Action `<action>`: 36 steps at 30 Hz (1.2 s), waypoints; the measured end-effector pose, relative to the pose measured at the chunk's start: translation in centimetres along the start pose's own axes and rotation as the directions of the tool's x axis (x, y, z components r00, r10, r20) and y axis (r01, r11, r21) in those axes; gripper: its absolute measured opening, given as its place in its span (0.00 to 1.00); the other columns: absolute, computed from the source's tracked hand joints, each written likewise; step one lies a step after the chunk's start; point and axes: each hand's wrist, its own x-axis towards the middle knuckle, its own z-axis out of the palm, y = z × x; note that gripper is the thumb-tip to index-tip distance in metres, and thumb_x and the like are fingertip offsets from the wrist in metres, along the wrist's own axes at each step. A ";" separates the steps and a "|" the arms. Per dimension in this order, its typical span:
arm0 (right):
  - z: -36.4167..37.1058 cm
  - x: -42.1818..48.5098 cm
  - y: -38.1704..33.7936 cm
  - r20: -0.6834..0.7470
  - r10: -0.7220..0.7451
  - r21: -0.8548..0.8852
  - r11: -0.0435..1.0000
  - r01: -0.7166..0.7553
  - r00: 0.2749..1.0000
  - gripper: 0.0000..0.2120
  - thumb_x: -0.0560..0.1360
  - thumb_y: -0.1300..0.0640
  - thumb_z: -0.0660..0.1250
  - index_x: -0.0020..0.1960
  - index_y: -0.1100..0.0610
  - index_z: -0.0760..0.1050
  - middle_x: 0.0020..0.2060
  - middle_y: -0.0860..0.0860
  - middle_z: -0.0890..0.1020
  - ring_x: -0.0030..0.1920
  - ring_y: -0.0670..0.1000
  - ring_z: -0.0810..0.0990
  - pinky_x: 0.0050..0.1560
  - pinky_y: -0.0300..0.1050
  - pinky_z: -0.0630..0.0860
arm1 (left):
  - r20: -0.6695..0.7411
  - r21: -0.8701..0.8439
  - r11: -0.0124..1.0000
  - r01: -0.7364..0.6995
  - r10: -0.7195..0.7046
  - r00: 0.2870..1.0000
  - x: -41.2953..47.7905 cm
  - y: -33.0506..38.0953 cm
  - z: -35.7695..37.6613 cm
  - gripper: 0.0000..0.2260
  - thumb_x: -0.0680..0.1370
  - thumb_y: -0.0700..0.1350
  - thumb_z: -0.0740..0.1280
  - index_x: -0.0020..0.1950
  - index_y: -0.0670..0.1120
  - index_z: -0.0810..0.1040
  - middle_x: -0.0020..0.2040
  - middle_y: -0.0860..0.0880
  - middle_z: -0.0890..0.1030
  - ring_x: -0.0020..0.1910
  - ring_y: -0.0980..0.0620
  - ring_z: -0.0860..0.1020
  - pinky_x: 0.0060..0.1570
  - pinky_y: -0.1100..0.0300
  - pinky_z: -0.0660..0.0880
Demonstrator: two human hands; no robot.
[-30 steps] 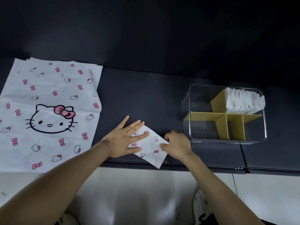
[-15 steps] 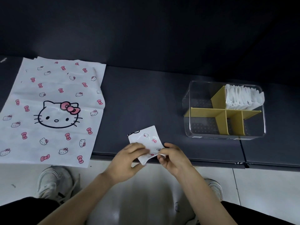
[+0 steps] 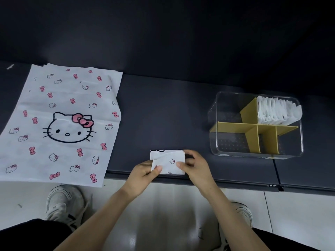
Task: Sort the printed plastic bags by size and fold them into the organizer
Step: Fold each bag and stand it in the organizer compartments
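Observation:
A small folded printed bag (image 3: 169, 161), white with cat faces and pink bows, is held at the table's near edge. My left hand (image 3: 145, 172) pinches its lower left corner with thumb on top. My right hand (image 3: 194, 166) grips its right edge, fingers curled behind. A large printed bag (image 3: 63, 124) lies flat and unfolded at the left, with more sheets under it. The clear organizer (image 3: 217, 113) with yellow dividers (image 3: 252, 127) stands at the right; its far right compartment holds several folded white bags (image 3: 275, 110).
The dark table (image 3: 163, 109) runs across the view, with a seam near its right end. Beyond it is a dark wall. Below the near edge are a pale tiled floor and my two shoes (image 3: 63, 201).
The small bag was pressed flat on the table a second ago; both hands then lifted it and folded it smaller. Now it is a compact rectangle held square at the table edge.

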 end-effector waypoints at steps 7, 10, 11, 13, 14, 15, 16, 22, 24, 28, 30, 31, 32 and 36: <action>1.3 1.4 1.3 -0.109 0.044 -0.119 0.991 -0.057 0.993 0.07 0.68 0.59 0.74 0.40 0.50 0.77 0.38 0.48 0.85 0.41 0.50 0.84 0.48 0.51 0.79 | -0.362 0.043 0.998 -0.049 0.061 0.930 -0.7 0.5 0.7 0.11 0.78 0.44 0.65 0.36 0.54 0.78 0.45 0.61 0.80 0.46 0.60 0.76 0.46 0.71 0.68; 1.5 1.6 1.4 -0.124 0.030 -0.193 0.980 -0.054 0.992 0.05 0.67 0.57 0.74 0.38 0.51 0.78 0.36 0.47 0.85 0.41 0.50 0.83 0.48 0.53 0.79 | -0.440 0.044 0.999 -0.003 0.022 0.898 -1.0 -0.2 1.4 0.14 0.76 0.51 0.63 0.37 0.44 0.78 0.38 0.56 0.78 0.43 0.55 0.75 0.45 0.65 0.70; 1.4 1.5 1.4 -0.125 0.017 -0.199 0.979 -0.042 0.992 0.04 0.67 0.58 0.74 0.38 0.53 0.79 0.36 0.48 0.85 0.41 0.51 0.83 0.48 0.54 0.79 | -0.440 0.034 0.999 0.009 0.007 0.898 -1.0 -0.3 1.4 0.16 0.76 0.52 0.63 0.36 0.41 0.76 0.34 0.53 0.75 0.39 0.54 0.73 0.42 0.64 0.69; 1.1 1.2 1.2 -0.126 -0.020 -0.176 0.984 -0.002 0.992 0.03 0.68 0.59 0.73 0.38 0.56 0.80 0.35 0.49 0.85 0.40 0.51 0.83 0.48 0.53 0.79 | -0.412 -0.007 1.000 0.022 -0.023 0.911 -1.2 -0.4 1.2 0.20 0.78 0.52 0.64 0.33 0.39 0.72 0.31 0.46 0.70 0.35 0.51 0.67 0.45 0.66 0.68; 0.9 1.0 1.0 -0.115 -0.043 -0.157 0.987 0.024 0.992 0.03 0.68 0.60 0.73 0.38 0.55 0.80 0.35 0.49 0.85 0.39 0.49 0.83 0.48 0.50 0.79 | -0.395 -0.021 1.000 0.013 -0.020 0.918 -1.3 -0.4 1.0 0.20 0.79 0.49 0.64 0.31 0.40 0.68 0.29 0.44 0.67 0.36 0.50 0.63 0.53 0.68 0.68; 0.8 0.9 0.8 -0.098 -0.067 -0.144 0.988 0.052 0.993 0.05 0.69 0.61 0.73 0.38 0.53 0.79 0.35 0.48 0.85 0.38 0.47 0.83 0.48 0.47 0.78 | -0.379 -0.019 1.000 0.011 -0.017 0.925 -1.4 -0.3 0.8 0.19 0.79 0.46 0.64 0.31 0.42 0.64 0.28 0.44 0.62 0.38 0.50 0.61 0.60 0.71 0.64; 0.7 0.8 0.6 -0.077 -0.090 -0.130 0.988 0.080 0.993 0.07 0.70 0.61 0.73 0.38 0.52 0.78 0.36 0.48 0.85 0.38 0.46 0.82 0.48 0.45 0.76 | -0.363 -0.006 1.000 0.010 -0.012 0.932 -1.5 -0.4 0.6 0.19 0.79 0.42 0.65 0.31 0.43 0.61 0.27 0.47 0.59 0.41 0.50 0.60 0.64 0.74 0.60; 1.6 2.0 0.7 -0.028 -0.082 -0.267 0.961 0.071 0.996 0.08 0.74 0.57 0.69 0.40 0.59 0.73 0.30 0.51 0.78 0.33 0.48 0.72 0.41 0.46 0.70 | -0.318 0.055 0.998 -0.039 0.054 0.946 -1.7 -0.2 0.1 0.19 0.78 0.47 0.65 0.30 0.49 0.61 0.25 0.51 0.59 0.38 0.50 0.58 0.67 0.74 0.57; 1.9 2.5 0.4 -0.041 -0.076 -0.347 0.936 0.057 0.996 0.10 0.74 0.56 0.69 0.36 0.54 0.70 0.25 0.46 0.75 0.31 0.46 0.70 0.39 0.45 0.68 | -0.367 -0.006 0.999 0.037 -0.037 0.930 -1.8 0.2 0.4 0.07 0.78 0.44 0.67 0.41 0.53 0.73 0.26 0.45 0.73 0.34 0.48 0.65 0.59 0.75 0.66; 2.2 2.6 -0.1 -0.062 -0.052 -0.420 0.907 0.021 0.997 0.17 0.74 0.57 0.68 0.30 0.50 0.64 0.19 0.44 0.70 0.26 0.45 0.65 0.32 0.42 0.63 | -0.588 -0.048 0.987 0.151 -0.150 0.795 -1.6 0.4 1.4 0.11 0.76 0.42 0.70 0.57 0.48 0.74 0.30 0.51 0.78 0.37 0.54 0.76 0.38 0.70 0.69; 2.2 2.7 -0.4 -0.066 -0.043 -0.434 0.901 0.010 0.997 0.18 0.74 0.57 0.67 0.29 0.51 0.63 0.21 0.46 0.67 0.27 0.46 0.64 0.32 0.42 0.62 | -0.645 0.006 0.981 0.194 -0.145 0.750 -1.3 0.2 1.6 0.12 0.74 0.42 0.71 0.56 0.44 0.75 0.29 0.53 0.75 0.37 0.54 0.74 0.43 0.61 0.70; 2.2 2.7 -0.6 -0.062 -0.036 -0.451 0.893 0.004 0.997 0.19 0.74 0.57 0.67 0.29 0.51 0.63 0.22 0.46 0.67 0.27 0.46 0.64 0.31 0.42 0.62 | -0.648 0.075 0.977 0.200 -0.105 0.755 -1.2 0.0 1.5 0.12 0.74 0.42 0.72 0.55 0.42 0.76 0.28 0.55 0.73 0.40 0.51 0.73 0.45 0.58 0.70; 2.3 2.9 -0.7 -0.056 -0.028 -0.465 0.885 -0.001 0.998 0.19 0.74 0.57 0.67 0.28 0.52 0.62 0.22 0.46 0.66 0.26 0.46 0.64 0.30 0.41 0.61 | -0.639 0.156 0.969 0.189 -0.047 0.768 -1.0 -0.2 1.4 0.11 0.74 0.42 0.71 0.54 0.41 0.77 0.27 0.56 0.71 0.42 0.50 0.71 0.47 0.56 0.69; 2.5 3.3 -1.0 -0.070 0.009 -0.488 0.872 -0.042 0.997 0.20 0.74 0.56 0.66 0.27 0.53 0.61 0.24 0.47 0.66 0.27 0.47 0.63 0.29 0.42 0.60 | -0.539 0.604 0.788 0.115 0.298 0.787 -0.4 -1.0 0.8 0.08 0.76 0.46 0.65 0.46 0.43 0.79 0.29 0.52 0.72 0.32 0.48 0.72 0.50 0.55 0.65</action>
